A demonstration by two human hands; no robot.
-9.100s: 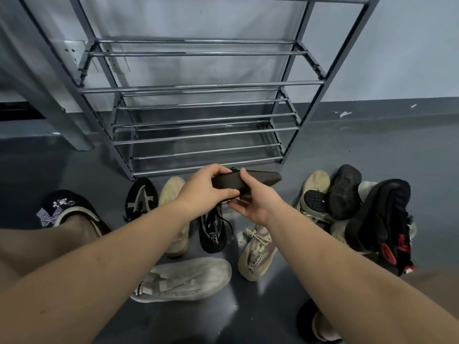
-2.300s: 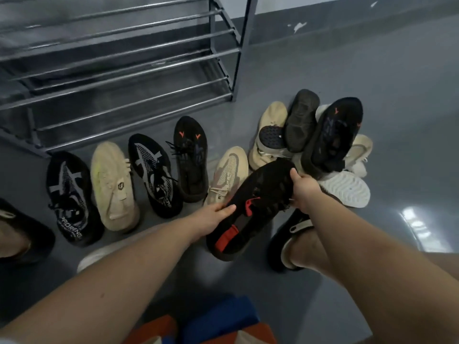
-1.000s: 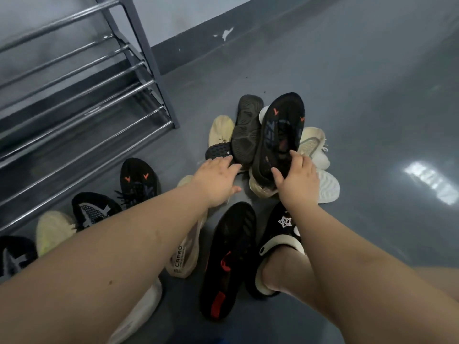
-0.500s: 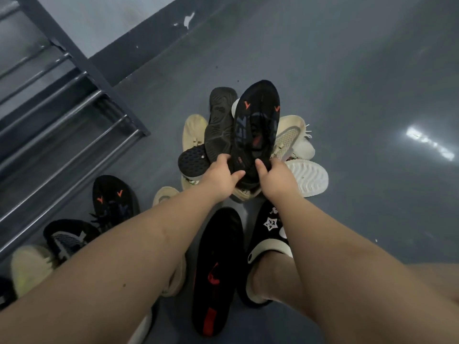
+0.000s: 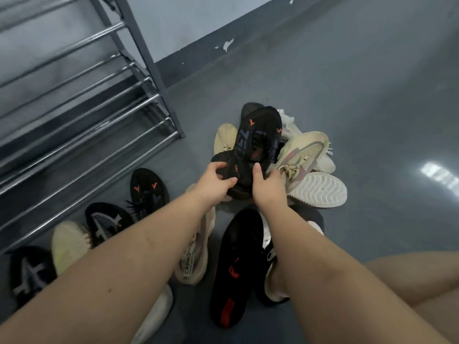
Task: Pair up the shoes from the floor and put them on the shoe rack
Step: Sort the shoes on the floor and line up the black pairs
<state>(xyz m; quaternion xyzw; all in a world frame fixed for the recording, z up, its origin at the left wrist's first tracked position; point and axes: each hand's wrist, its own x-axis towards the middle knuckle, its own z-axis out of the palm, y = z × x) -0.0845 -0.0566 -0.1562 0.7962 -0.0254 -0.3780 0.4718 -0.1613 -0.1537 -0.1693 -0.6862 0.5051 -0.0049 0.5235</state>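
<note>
Now, grip: both left hand (image 5: 215, 181) and right hand (image 5: 267, 186) clutch the black shoe (image 5: 255, 147).
Tip: lift clear of the pile (image 5: 305, 167), then match its twin (image 5: 148, 192).

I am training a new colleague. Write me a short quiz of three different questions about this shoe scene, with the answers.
1. True or false: the shoe rack holds one pair already.
2. Which shoe do both hands grip? A) the white-soled shoe B) the black shoe with orange marks C) the black shoe with red marks
3. Fill in: its likely mate lies on the ___ by the rack.

Key: 1 false; 2 B; 3 floor.
</note>
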